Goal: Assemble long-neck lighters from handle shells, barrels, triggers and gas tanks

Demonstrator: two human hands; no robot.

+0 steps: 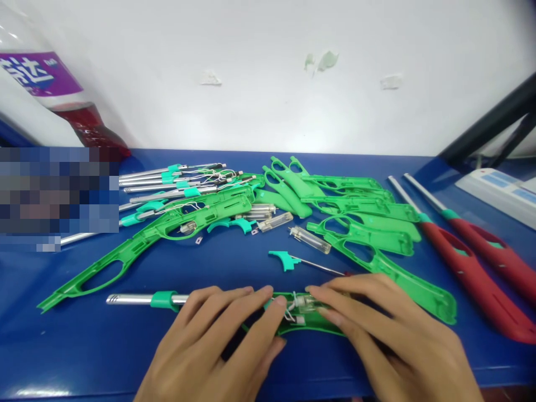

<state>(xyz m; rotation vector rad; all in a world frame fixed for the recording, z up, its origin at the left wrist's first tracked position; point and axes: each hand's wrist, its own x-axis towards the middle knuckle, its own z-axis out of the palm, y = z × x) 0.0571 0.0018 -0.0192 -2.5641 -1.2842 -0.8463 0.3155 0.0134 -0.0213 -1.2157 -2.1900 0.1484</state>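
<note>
My left hand (221, 340) is closed around the left part of an open green lighter casing half (313, 322), fingertips pressing near its white wires. A silver metal tube (129, 300) with a teal collar (163, 300) sticks out to the left of that hand. Inside the casing lies a clear fuel tank (305, 304). My right hand (389, 329) grips the casing's right part, its fingertips at the tank. Just beyond the hands rests a teal trigger (287, 261), beside a thin metal rod (318, 266) whose dark red end is partly hidden by my right hand.
Several green casing halves (393, 240), loose clear tanks (310, 240) and wired metal tubes (154, 180) lie on the blue table (75, 357). Two red lighters (464, 262) are at right, near a white device (498, 192). A drink bottle (90, 125) stands at left, before the white wall.
</note>
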